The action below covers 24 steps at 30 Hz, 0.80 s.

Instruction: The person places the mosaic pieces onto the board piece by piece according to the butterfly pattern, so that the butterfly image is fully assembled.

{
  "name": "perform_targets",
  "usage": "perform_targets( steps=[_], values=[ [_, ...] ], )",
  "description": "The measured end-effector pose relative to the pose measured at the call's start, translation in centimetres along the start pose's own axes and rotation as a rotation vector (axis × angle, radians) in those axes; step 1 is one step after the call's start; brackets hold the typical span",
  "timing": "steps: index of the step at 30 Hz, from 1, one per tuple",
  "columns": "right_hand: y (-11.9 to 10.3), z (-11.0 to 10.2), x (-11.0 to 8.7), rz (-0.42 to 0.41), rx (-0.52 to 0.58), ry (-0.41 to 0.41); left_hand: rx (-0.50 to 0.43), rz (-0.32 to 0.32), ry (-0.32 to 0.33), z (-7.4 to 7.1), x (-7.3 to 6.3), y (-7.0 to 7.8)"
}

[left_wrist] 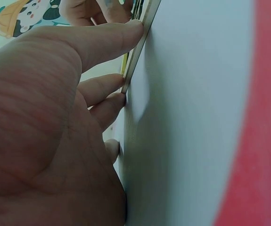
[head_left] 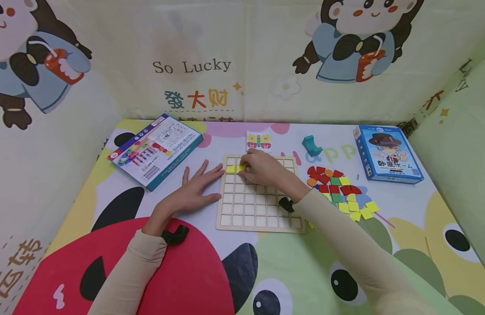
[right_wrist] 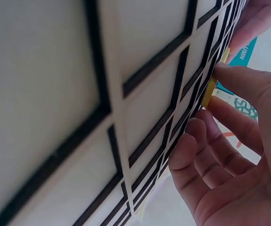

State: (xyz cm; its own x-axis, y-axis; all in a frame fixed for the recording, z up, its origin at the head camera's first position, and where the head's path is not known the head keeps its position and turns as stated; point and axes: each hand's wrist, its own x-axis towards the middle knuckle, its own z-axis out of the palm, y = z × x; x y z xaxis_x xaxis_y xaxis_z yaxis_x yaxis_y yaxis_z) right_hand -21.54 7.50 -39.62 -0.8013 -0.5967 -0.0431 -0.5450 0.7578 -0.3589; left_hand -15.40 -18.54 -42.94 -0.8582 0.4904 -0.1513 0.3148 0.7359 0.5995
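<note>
A wooden grid board [head_left: 238, 209] with square cells lies on the table. One yellow tile [head_left: 230, 169] sits near its upper left corner. Just right of that tile, my right hand [head_left: 264, 169] pinches another yellow tile [right_wrist: 209, 94] between thumb and forefinger, at the board's surface. The other fingers curl loosely beneath in the right wrist view. My left hand [head_left: 193, 191] lies flat with fingers spread; its thumb and some fingertips touch the board's left edge, as the left wrist view also shows. Behind the board is a small butterfly pattern card [head_left: 259, 141].
Right of the board lies a loose pile of red, green, yellow and orange pieces [head_left: 334, 189], partly behind the right sleeve. A teal curved block [head_left: 312, 145] and a blue game box [head_left: 389, 154] stand farther right. A flat teal-edged box [head_left: 157, 151] lies back left.
</note>
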Motion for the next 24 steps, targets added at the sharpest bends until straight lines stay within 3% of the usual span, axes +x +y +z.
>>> perform_targets(
  steps=[24],
  values=[
    [1.2, 0.2, -0.5, -0.027, 0.131, 0.054, -0.006, 0.005, 0.002, 0.0, 0.0, 0.1]
  ],
)
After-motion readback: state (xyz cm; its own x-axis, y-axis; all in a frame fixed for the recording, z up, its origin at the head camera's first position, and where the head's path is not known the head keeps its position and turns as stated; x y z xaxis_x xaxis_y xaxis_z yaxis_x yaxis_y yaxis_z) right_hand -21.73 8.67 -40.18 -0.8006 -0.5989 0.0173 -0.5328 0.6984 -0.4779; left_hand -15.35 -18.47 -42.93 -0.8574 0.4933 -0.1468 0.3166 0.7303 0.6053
